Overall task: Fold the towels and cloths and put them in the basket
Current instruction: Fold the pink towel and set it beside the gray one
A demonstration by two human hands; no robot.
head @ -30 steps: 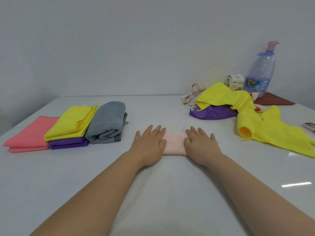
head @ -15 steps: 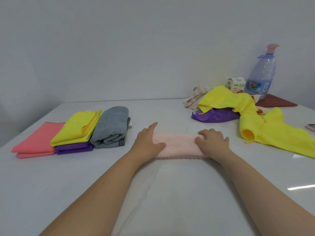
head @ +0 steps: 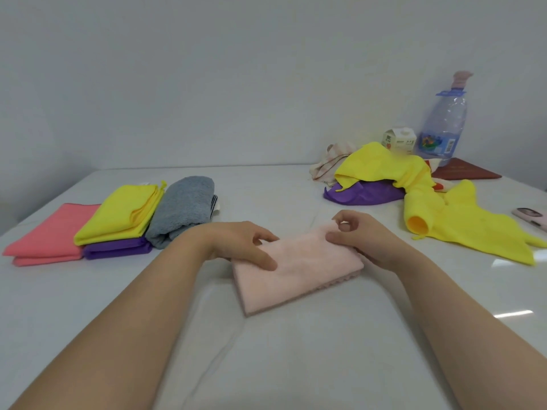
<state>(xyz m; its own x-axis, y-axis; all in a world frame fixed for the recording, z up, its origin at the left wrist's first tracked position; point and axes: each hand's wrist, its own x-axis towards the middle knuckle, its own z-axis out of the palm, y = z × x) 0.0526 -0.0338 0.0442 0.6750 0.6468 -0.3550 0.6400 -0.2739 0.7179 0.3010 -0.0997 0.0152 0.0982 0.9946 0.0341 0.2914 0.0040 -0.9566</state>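
Note:
A folded pale pink cloth (head: 299,270) is in the middle of the white table, tilted with its near corner low. My left hand (head: 239,244) grips its left edge, thumb on top. My right hand (head: 367,241) pinches its far right corner. At the left lie folded cloths: coral pink (head: 47,235), yellow (head: 121,214) on purple (head: 115,250), and a grey towel (head: 183,208). At the right is a loose heap: yellow cloths (head: 461,229), a purple cloth (head: 364,195) and a striped cloth (head: 328,161). No basket is in view.
A large water bottle (head: 444,122) and a small carton (head: 399,140) stand at the back right by the wall. A dark red booklet (head: 464,173) lies behind the heap. A phone (head: 532,217) lies at the right edge. The table (head: 296,365) meets walls behind and left.
Both hands went from pressing flat on the pink cloth to sliding apart along it, then to gripping its ends. The cloth now sits nearer me, turned at an angle.

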